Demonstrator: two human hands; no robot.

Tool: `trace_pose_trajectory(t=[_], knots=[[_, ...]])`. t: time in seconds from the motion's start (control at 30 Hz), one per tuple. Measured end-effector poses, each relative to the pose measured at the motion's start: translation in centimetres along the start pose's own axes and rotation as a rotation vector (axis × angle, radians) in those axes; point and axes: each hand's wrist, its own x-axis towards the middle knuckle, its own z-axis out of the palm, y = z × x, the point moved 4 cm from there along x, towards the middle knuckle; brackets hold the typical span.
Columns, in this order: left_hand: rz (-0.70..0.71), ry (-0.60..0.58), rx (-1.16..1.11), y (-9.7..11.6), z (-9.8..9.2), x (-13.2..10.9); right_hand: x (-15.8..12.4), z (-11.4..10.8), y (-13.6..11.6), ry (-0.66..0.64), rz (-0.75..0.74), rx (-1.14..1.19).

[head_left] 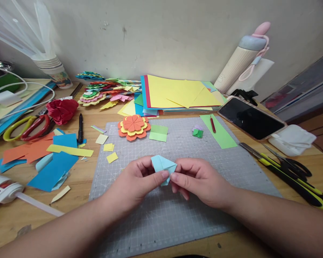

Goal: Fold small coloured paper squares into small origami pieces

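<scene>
Between my two hands, above the grey cutting mat, is a small folded piece of light blue paper with creases across it. My left hand pinches it from the left, thumb on the front face. The thumb and fingers of my right hand grip its lower right corner. Beyond the hands lie an orange and yellow layered paper flower, a creased light green paper square and a small green and purple folded piece. Fingers behind the blue paper are partly hidden.
A green paper strip bears a short red pencil. To the right lie a phone, black scissors and a yellow-black cutter. At left are paper scraps and a glue gun. Coloured sheets lie by the wall.
</scene>
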Motion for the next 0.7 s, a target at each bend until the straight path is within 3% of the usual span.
trace_pose_trajectory(t=[0.23,0.4,0.7], knots=[[-0.091,-0.058,0.012,-0.23,0.35,-0.41,-0.10,-0.19,-0.16,-0.027,0.101,-0.017],[-0.134,-0.024,0.043,-0.18,0.16,-0.29,0.12,-0.32,0.06,-0.057,0.149,0.008],[-0.170,-0.036,0.130,-0.01,0.09,-0.42,-0.04,-0.50,0.19,-0.011,0.081,0.005]])
